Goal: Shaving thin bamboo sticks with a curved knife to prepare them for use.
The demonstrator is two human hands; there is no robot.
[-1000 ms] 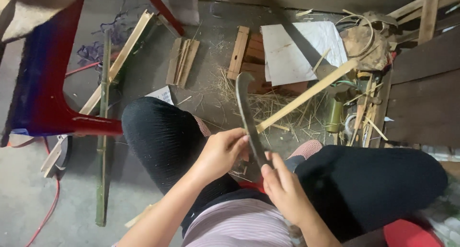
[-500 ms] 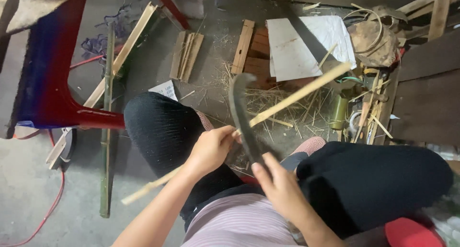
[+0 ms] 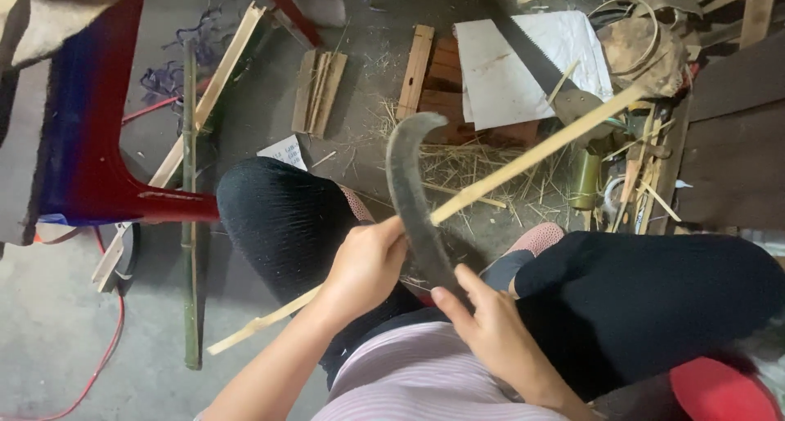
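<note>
The person wears black ribbed trousers (image 3: 282, 225) and a top with thin pink-and-white stripes (image 3: 417, 380) — forearms bare, no sleeves showing — pinkish patterned footwear (image 3: 536, 239)

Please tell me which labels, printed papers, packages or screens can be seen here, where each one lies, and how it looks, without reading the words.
Small printed slip: on the floor just beyond the left knee; white, roughly square, dark print.
Large paper sheet: on the floor at top centre, under a saw; white, creased, no print visible.
No screens or signs in view.
</note>
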